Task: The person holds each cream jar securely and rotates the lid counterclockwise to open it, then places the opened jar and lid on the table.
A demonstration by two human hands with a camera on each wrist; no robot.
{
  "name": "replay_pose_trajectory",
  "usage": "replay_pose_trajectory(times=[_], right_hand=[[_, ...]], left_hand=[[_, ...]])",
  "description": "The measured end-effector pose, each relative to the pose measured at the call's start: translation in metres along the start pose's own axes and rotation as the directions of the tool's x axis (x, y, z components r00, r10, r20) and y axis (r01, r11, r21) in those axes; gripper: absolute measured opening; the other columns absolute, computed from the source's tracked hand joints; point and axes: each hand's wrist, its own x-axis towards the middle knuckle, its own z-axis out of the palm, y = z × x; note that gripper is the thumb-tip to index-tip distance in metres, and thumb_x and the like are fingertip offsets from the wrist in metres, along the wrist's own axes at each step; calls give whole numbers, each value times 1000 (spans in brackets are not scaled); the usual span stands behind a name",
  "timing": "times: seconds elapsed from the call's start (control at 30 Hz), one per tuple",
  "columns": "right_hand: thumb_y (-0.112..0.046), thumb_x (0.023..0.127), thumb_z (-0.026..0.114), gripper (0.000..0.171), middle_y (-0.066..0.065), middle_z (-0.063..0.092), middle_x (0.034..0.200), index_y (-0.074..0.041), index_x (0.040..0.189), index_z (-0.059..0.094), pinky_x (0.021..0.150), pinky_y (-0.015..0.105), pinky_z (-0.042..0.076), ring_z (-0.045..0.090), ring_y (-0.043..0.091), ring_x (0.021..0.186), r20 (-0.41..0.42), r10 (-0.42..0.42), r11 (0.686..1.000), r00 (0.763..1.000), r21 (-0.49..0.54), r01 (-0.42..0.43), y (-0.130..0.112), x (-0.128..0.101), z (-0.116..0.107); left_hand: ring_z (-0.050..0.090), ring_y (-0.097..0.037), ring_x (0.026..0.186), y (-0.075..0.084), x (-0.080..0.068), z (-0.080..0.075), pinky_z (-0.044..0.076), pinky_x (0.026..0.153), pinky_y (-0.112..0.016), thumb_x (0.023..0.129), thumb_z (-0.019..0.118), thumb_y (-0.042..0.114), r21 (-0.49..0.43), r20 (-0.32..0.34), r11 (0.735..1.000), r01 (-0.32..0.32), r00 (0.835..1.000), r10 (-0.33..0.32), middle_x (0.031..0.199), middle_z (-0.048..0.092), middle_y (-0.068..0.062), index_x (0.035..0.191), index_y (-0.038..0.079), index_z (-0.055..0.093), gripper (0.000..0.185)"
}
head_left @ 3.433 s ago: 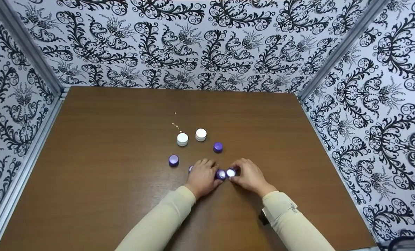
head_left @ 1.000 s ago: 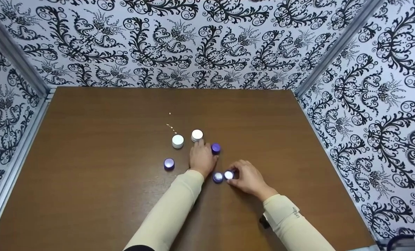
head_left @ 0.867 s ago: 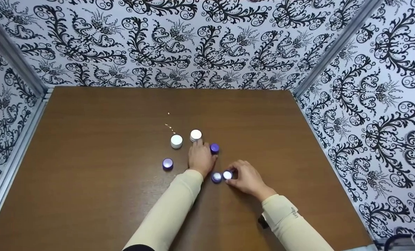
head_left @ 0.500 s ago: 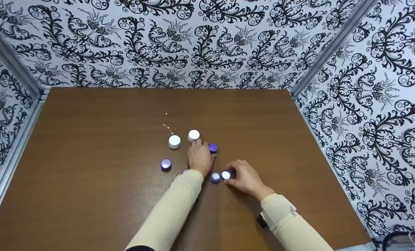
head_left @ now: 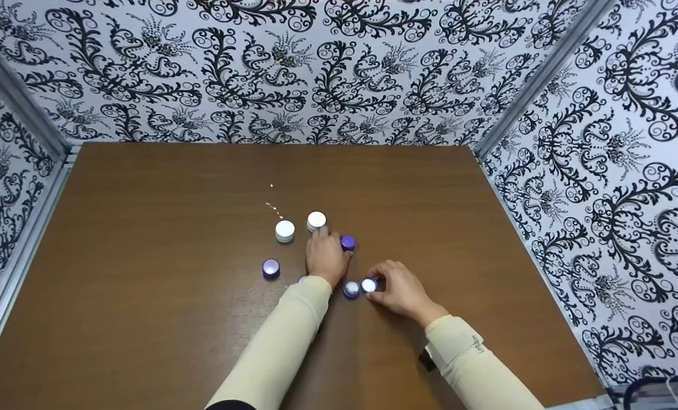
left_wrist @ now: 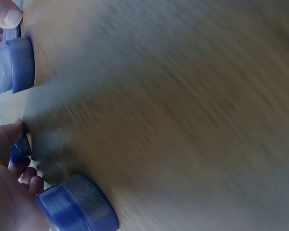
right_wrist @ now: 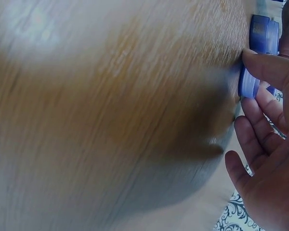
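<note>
In the head view my left hand [head_left: 325, 256] reaches toward the back and holds a small purple jar [head_left: 347, 242] between thumb and index finger. The left wrist view shows that jar [left_wrist: 20, 149] partly covered by the fingers. My right hand [head_left: 401, 288] pinches a shallow purple lid [head_left: 368, 285] with a white inside facing up. Beside the lid, almost touching it, stands an open purple jar [head_left: 351, 289], its threaded neck [left_wrist: 4, 67] bare in the left wrist view. Another purple jar [left_wrist: 79, 204] stands under the left wrist, mostly hidden from the head camera.
Two white jars [head_left: 285, 231] stand past the left hand; its fingertips are close to the right one [head_left: 316, 221]. A purple jar [head_left: 270, 268] is farther left. Small pale specks [head_left: 274, 209] mark the brown table [head_left: 174, 228]. Patterned walls [head_left: 259, 74] enclose the back and sides.
Over three seconds ago my left hand was at the open purple jar; it has moved away to the farther purple jar. In the last second both hands stay nearly still, the view shifting slightly.
</note>
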Motion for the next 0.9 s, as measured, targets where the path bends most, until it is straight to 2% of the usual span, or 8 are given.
replay_pose_trajectory(times=[0.27, 0.57, 0.9], right_hand=[[-23, 76, 87, 34, -3, 62, 99, -13, 104, 70, 83, 40, 48, 55, 18, 94, 0, -5, 1000, 1000, 6, 5, -3, 1, -1], [-22, 74, 87, 35, -2, 62, 97, -13, 103, 70, 82, 40, 48, 56, 18, 91, -10, -35, 999, 999, -7, 35, 1, -1, 0], [-23, 75, 87, 34, -4, 62, 99, -15, 104, 71, 83, 40, 48, 56, 18, 93, 5, 0, 1000, 1000, -15, 0, -2, 1, -1]], left_hand=[[59, -31, 107, -6, -3, -6, 45, 94, -43, 81, 80, 40, -59, 5, 998, -15, 1000, 15, 111, 63, -13, 112, 3, 69, 49], [66, -30, 98, -11, -12, -14, 50, 87, -43, 79, 80, 27, -180, -106, 979, -100, 991, 82, 101, 70, -11, 106, 5, 70, 37], [65, -28, 101, -14, -21, -29, 49, 90, -41, 77, 80, 23, -257, -117, 958, -124, 988, 96, 104, 71, -9, 110, 7, 70, 38]])
